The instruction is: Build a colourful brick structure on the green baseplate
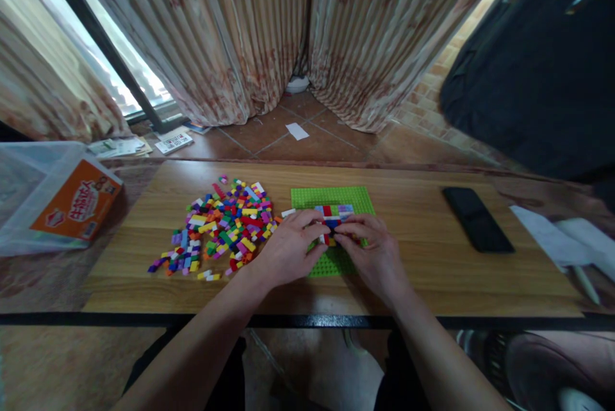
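A green baseplate [331,197] lies on the wooden table [413,270] with a small block of coloured bricks [333,211] built on it. My left hand [287,251] and my right hand [375,252] rest on the plate side by side. Their fingertips meet at the near edge of the brick block and pinch small bricks there; which brick each hand grips is too small to make out. A loose heap of coloured bricks [221,225] spreads out just left of my left hand.
A black phone [475,219] lies on the table's right part, with white paper [552,235] beyond it. A clear plastic bin with an orange label [57,203] stands off the left end. Curtains [269,27] hang behind; a dark bag [538,72] is at right.
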`<act>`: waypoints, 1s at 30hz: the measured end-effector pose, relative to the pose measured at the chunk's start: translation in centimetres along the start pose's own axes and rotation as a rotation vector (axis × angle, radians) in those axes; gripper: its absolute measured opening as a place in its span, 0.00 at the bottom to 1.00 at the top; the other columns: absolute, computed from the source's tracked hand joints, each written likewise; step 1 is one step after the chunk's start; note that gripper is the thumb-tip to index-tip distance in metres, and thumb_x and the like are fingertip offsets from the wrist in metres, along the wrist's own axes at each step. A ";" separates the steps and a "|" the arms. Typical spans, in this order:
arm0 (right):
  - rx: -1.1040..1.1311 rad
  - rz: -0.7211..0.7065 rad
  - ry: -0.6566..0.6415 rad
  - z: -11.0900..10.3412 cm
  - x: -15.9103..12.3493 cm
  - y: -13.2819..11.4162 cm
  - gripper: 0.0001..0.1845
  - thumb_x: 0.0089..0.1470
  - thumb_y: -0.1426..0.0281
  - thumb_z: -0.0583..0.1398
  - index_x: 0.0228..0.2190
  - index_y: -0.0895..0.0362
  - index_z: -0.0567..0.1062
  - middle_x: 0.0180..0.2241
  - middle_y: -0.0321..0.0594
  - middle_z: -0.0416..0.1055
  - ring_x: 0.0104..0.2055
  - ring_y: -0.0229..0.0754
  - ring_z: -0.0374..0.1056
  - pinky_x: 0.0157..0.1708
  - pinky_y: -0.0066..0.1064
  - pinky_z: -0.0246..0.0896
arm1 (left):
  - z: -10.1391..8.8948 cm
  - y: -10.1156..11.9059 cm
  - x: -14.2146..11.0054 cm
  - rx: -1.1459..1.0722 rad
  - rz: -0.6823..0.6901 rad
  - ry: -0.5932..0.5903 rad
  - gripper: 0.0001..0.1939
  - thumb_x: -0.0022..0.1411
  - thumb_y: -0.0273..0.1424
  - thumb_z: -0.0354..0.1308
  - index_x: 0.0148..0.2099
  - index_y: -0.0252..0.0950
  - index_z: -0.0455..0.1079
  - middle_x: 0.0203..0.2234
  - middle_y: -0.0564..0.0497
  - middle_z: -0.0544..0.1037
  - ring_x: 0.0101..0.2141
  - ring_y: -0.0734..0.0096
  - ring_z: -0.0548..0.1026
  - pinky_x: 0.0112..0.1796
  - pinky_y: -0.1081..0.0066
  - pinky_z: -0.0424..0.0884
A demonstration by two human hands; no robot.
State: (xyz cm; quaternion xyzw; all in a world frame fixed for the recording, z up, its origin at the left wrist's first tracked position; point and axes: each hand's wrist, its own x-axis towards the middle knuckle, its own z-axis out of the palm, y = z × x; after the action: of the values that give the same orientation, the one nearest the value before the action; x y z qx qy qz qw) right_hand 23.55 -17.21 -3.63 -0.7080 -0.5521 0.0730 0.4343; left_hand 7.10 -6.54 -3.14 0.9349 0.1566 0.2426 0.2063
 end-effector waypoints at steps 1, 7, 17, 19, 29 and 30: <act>-0.011 0.008 0.015 0.1 -0.1 -0.1 0.05 0.55 0.69 0.64 0.32 0.48 0.82 0.39 0.40 0.75 0.45 0.47 0.70 0.46 0.42 0.66 | 0.0 0.0 0.0 0.001 0.008 0.004 0.10 0.63 0.30 0.57 0.47 0.37 0.74 0.49 0.43 0.73 0.48 0.59 0.73 0.49 0.56 0.73; -0.074 0.030 0.074 0.2 -0.2 -0.5 0.06 0.54 0.70 0.63 0.28 0.49 0.81 0.39 0.41 0.74 0.44 0.47 0.69 0.45 0.42 0.66 | 0.1 -0.2 -0.1 -0.001 0.027 0.006 0.10 0.64 0.29 0.57 0.46 0.38 0.75 0.49 0.44 0.73 0.49 0.60 0.73 0.50 0.57 0.73; 0.048 0.129 0.068 -0.1 0.2 -0.1 0.06 0.55 0.68 0.62 0.30 0.53 0.79 0.39 0.44 0.74 0.43 0.47 0.71 0.42 0.41 0.67 | 0.3 0.0 -0.1 0.061 0.023 -0.018 0.10 0.65 0.30 0.57 0.47 0.37 0.75 0.52 0.42 0.73 0.50 0.57 0.72 0.52 0.53 0.71; 0.066 0.149 0.074 0.1 0.2 -0.1 0.06 0.54 0.66 0.62 0.30 0.53 0.79 0.39 0.44 0.73 0.43 0.47 0.71 0.42 0.41 0.68 | 0.2 0.1 0.0 0.078 0.024 -0.028 0.10 0.64 0.30 0.57 0.47 0.37 0.75 0.51 0.42 0.73 0.49 0.56 0.72 0.51 0.53 0.71; 0.073 0.211 0.101 1.1 0.4 0.1 0.10 0.52 0.60 0.65 0.25 0.53 0.78 0.38 0.42 0.70 0.42 0.47 0.69 0.42 0.42 0.68 | 0.7 0.3 0.0 0.046 0.041 -0.011 0.09 0.65 0.26 0.55 0.45 0.36 0.75 0.47 0.45 0.77 0.47 0.61 0.75 0.50 0.57 0.72; 0.075 0.211 0.104 1.1 0.4 0.1 0.10 0.52 0.60 0.65 0.25 0.53 0.78 0.38 0.42 0.70 0.42 0.47 0.69 0.42 0.42 0.68 | 0.7 0.3 0.0 0.035 0.041 -0.003 0.09 0.65 0.26 0.56 0.45 0.36 0.75 0.47 0.45 0.77 0.47 0.61 0.75 0.50 0.57 0.73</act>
State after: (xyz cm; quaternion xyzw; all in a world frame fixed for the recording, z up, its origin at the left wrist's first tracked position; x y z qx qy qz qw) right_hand 23.12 -16.27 -4.24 -0.7482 -0.4482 0.1022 0.4784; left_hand 7.55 -6.98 -3.60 0.9417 0.1415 0.2427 0.1852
